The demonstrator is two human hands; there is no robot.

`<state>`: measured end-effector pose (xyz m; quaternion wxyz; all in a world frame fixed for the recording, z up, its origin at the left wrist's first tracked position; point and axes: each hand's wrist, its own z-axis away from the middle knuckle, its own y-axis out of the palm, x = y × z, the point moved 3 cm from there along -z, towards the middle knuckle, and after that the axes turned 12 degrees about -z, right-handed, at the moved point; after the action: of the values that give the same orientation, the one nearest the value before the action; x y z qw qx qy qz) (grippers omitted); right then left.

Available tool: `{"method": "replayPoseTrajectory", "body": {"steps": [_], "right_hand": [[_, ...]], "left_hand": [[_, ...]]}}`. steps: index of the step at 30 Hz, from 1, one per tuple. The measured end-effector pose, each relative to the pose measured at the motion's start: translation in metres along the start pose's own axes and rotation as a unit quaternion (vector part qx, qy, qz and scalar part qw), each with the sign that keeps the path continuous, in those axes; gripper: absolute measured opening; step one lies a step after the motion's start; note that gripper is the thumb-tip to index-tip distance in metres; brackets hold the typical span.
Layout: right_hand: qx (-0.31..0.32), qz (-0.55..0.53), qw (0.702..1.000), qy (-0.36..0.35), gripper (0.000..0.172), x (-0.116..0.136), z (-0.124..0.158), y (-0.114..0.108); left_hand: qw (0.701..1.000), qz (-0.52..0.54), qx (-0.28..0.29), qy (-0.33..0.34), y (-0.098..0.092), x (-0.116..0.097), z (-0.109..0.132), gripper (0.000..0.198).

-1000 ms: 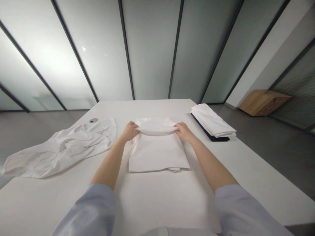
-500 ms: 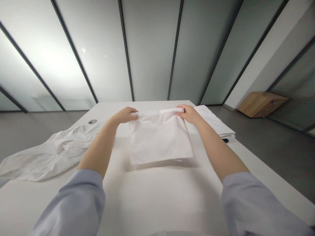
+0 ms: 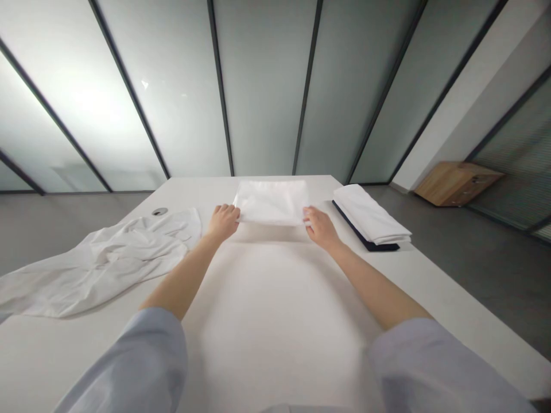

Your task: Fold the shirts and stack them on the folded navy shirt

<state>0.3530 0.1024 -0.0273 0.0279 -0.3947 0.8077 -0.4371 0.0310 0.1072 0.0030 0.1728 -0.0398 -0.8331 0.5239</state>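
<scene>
A folded white cloth is stretched between my two hands above the far half of the white table. My left hand is closed on its near left corner. At the near right corner, the fingers of my right hand pinch the edge. The cloth tips away from me, its far edge toward the back of the table, and its shadow falls just below. The cloth is slightly blurred, so its exact layers do not show.
To the left a crumpled white cloth spreads over the table edge. A round cable hole lies behind it. At the right, a stack of folded white cloth rests on a dark item. A wooden cabinet stands beyond.
The cloth has swung from hanging toward me to tilting away, toward the far side. Both hands have come lower and slightly nearer, still gripping its edge.
</scene>
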Motion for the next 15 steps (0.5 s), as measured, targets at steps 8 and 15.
{"method": "replayPoseTrajectory", "body": {"steps": [8, 15], "right_hand": [[0.131, -0.007, 0.991, 0.015, 0.044, 0.001, 0.037, 0.037], [0.113, -0.016, 0.992, 0.057, 0.046, -0.002, 0.042, 0.044]], "left_hand": [[0.995, 0.007, 0.091, -0.031, 0.051, -0.02, 0.041, 0.021], [0.959, 0.148, 0.062, -0.233, 0.06, 0.005, 0.053, 0.032]]}}
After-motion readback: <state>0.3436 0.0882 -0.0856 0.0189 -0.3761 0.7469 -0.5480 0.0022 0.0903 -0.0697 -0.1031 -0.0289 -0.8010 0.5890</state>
